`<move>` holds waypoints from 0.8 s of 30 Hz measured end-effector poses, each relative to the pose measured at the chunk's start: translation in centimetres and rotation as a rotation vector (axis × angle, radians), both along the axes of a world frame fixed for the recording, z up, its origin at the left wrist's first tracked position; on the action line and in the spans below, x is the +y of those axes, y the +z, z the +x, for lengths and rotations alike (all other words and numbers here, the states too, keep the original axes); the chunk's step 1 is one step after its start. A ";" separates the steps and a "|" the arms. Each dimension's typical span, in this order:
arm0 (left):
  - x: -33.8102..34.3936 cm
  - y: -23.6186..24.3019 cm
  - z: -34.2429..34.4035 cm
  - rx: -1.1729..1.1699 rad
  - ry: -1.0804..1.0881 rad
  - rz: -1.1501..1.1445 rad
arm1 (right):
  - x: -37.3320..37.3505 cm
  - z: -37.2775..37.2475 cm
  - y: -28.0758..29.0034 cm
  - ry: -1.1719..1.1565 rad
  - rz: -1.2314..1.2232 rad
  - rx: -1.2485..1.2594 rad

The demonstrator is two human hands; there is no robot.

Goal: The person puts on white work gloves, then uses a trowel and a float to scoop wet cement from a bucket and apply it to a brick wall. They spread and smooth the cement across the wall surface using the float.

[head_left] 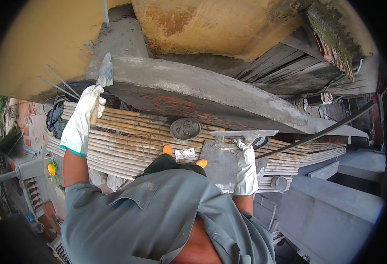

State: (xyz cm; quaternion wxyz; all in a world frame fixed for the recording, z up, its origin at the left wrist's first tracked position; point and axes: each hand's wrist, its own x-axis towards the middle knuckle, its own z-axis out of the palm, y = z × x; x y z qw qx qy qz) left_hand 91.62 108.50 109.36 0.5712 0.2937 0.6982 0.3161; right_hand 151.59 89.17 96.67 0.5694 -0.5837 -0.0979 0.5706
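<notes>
A white work glove with a green cuff covers my left hand [84,113], which is closed around the wooden handle of a pointed trowel [106,71]. The trowel's grey-smeared blade points up, against or just in front of the left end of a cement-coated ledge [176,79]. My right hand [246,166], gloved the same way, grips a long flat plastering float [245,133] below the ledge. Its thin blade lies nearly level and is grey with mortar. Between the hands, a round bucket of wet mortar [185,129] stands on the bamboo platform [127,141].
Exposed brick [171,108] shows under the ledge. A mortar-stained board [218,163] lies beside my orange boots [201,163]. A dark pole [321,132] slants across the right side. A small grey pail [279,184] sits near the platform's edge, with lower ground beyond.
</notes>
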 end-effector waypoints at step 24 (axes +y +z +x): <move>1.2 2.8 24.7 0.622 -0.789 0.884 | -3.6 3.0 11.9 0.168 0.005 -0.711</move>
